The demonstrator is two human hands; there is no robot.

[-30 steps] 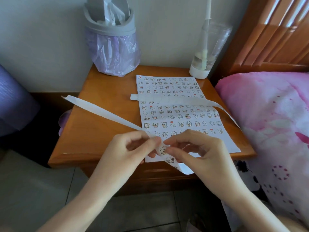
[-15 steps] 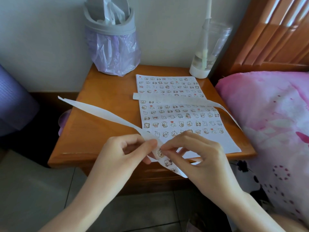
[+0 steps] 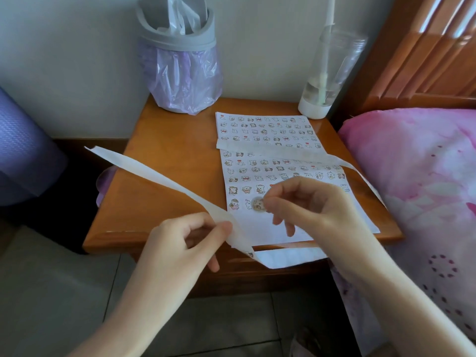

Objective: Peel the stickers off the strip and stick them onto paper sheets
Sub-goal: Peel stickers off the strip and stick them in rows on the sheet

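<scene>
Strip: long white paper backing strip (image 3: 154, 171), pinched near its lower end between the thumb and forefinger of the left hand (image 3: 185, 243); its free end rises leftward past the table edge.
Sticker: small round cartoon sticker (image 3: 258, 204), pinched at the curled fingertips of the right hand (image 3: 316, 210), at the sheet's lowest sticker row; contact unclear.
Sheet: white sticker-covered paper sheet (image 3: 265, 228), flat on the brown wooden bedside table (image 3: 167, 150).

Two hands (image 3: 180, 243), two strips (image 3: 154, 173), one sheet (image 3: 260, 228)
</scene>
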